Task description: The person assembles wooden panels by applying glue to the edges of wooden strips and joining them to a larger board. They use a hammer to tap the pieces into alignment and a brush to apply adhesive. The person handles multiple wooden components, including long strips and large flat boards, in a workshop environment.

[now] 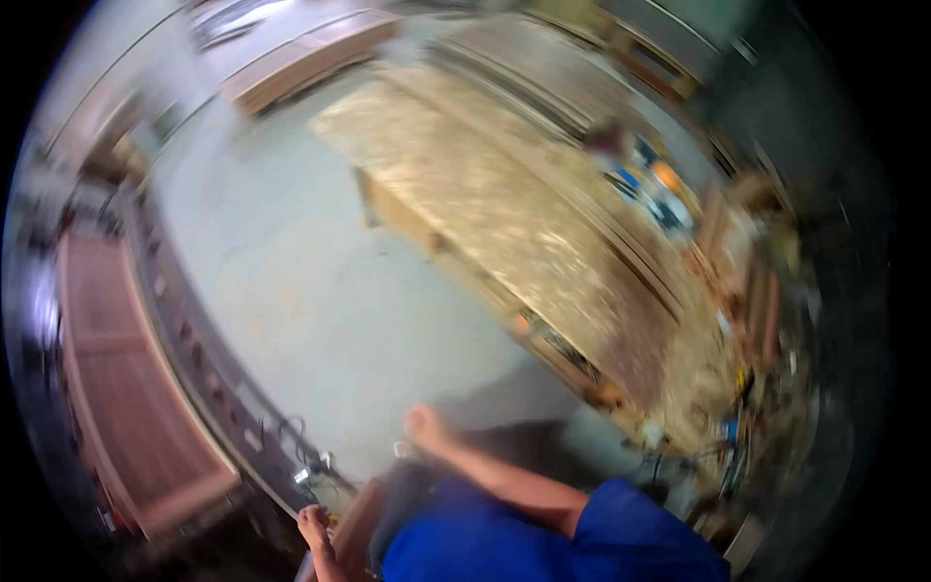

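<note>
My left hand (313,527) is low in the view, left of my body, with its fingers curled in. Whatever it may hold is hidden. Right beside it, between that hand and my body, is a reddish-brown wooden piece (360,522); whether the hand touches it is unclear. In front of my body, over the grey floor, hovers my right hand (425,427), smeared by motion, so its fingers do not show. A small whitish thing (402,449) lies close to it, too blurred to name.
A long wooden worktable (485,209) runs diagonally on the right, with long strips on top and tools at its far side. Wood pieces (756,291) pile up at the right. On the left, a reddish wooden panel (145,388) lies beside a rail (199,359). Stacked boards (310,60) stand far back.
</note>
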A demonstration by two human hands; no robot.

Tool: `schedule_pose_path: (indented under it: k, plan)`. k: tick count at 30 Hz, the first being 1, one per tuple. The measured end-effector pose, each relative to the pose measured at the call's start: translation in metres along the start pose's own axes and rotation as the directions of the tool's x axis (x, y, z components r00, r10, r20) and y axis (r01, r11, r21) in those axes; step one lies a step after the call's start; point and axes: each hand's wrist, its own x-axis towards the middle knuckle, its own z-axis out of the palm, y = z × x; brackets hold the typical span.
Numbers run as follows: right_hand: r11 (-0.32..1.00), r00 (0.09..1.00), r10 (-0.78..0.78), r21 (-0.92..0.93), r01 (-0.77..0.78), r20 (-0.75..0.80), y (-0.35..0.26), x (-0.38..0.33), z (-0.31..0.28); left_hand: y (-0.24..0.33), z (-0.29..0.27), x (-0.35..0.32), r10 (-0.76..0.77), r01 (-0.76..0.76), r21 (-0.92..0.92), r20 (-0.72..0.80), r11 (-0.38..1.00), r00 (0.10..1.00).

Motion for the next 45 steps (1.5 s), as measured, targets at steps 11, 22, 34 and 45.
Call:
schedule_pose_path:
  k: [11,22,34,45]
  plan:
    - [0.930,0.520,0.178,-0.030,-0.367,-0.835,0.171,-0.089,-0.423,0.177,0.319,0.121,-0.154,-0.069,0.462,0.428,0.884,0.891]
    - [0.829,0.489,0.091,-0.206,-0.520,-0.867,0.228,0.036,-0.773,0.245,0.642,0.035,-0.360,-0.361,0.760,0.597,0.541,0.717]
    - [0.878,0.876,0.467,-0.052,-0.476,-0.124,0.092,-0.114,-0.704,0.305,0.889,0.136,-0.239,0.199,0.138,0.420,0.970,0.875]
    - [0.678,0.769,0.407,-0.401,-0.616,-0.493,-0.005,-0.254,-0.524,0.284,0.858,0.273,0.054,0.270,-0.253,0.814,0.929,0.578]
